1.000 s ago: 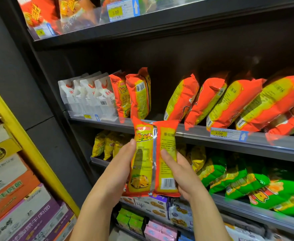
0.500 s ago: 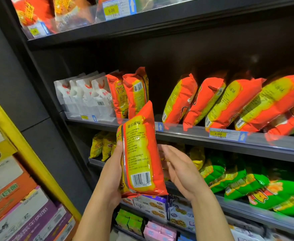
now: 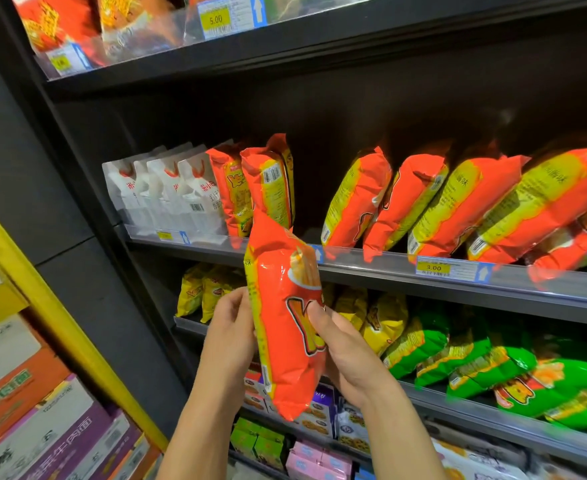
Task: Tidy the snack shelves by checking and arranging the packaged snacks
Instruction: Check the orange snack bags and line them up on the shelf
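Both our hands grasp one orange snack bag (image 3: pixel 285 327) upright — left hand (image 3: pixel 229 336) behind, right hand (image 3: pixel 345 351) in front — before the shelf (image 3: pixel 389 275).

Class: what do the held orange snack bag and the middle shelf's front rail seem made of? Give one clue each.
The orange snack bag: probably thin glossy plastic film; it crinkles and catches light. The shelf rail: seemingly grey metal, matte, straight rigid edge.
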The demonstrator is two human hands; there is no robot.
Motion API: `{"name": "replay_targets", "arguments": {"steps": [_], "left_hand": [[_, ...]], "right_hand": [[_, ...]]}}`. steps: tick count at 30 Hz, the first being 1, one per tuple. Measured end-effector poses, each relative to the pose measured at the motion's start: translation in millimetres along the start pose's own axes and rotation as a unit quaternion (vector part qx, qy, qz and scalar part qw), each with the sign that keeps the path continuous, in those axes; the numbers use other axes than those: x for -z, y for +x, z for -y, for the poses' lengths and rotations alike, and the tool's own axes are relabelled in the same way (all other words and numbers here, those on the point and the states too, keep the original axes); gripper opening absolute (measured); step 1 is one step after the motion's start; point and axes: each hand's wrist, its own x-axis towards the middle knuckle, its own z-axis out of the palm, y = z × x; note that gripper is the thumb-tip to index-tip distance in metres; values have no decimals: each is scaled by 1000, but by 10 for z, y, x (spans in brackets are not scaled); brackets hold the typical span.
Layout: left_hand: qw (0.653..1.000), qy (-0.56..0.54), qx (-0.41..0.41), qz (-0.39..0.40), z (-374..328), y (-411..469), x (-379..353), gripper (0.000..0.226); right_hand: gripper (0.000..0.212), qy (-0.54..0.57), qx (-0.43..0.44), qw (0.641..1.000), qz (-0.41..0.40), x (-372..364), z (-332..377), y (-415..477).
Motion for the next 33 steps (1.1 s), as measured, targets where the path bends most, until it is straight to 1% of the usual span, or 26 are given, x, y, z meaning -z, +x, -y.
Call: {"name": "replay_targets", "arguments": {"steps": [1, 2, 5, 7, 9, 11, 13, 15, 17, 19, 22, 25, 28, 33], "left_hand": [[1000, -16, -6, -15, -20, -14, 12, 32], [999, -33, -8, -15, -55, -38, 17, 36], [997, -66, 0, 42, -160, -126, 22, 60], [995, -53, 4, 80, -170, -155, 28, 61], [996, -39, -7, 84, -164, -173, 35, 58], [997, -37, -1, 72, -174, -173, 57, 54], [997, -49, 7, 65, -190, -172, 104, 53], [995, -61, 17, 76, -177, -158, 153, 54], [992, -72, 25, 100, -174, -169, 174, 51], [990, -66, 25, 118, -165, -186, 177, 46], [989, -46, 5, 144, -184, -215, 188, 43], [986, -36, -27, 162, -191, -216, 219, 44], [984, -35, -53, 168, -192, -210, 248, 48], [982, -35, -56, 179, -193, -239, 277, 49]], "right_hand": [[101, -16, 4, 1000, -21, -1, -1, 17], [99, -37, 9, 998, -43, -3, -3, 37], [101, -97, 14, 991, -92, -15, -4, 80], [100, -128, 20, 986, -107, -33, 7, 74], [94, -137, 21, 986, -98, -49, 38, 43], [78, -124, 14, 989, -79, -42, 83, 10], [65, -98, 0, 992, -77, 3, 127, -17], [57, -62, -12, 996, -69, 60, 170, -47], [51, -50, -16, 997, -51, 96, 209, -93], [49, -47, -16, 998, -33, 123, 226, -132], [51, -59, 8, 998, -29, 186, 217, -153], [43, -74, 40, 996, -18, 246, 192, -160], [49, -95, 64, 993, -10, 287, 160, -164], [54, -110, 83, 990, -2, 302, 144, -176]]}}
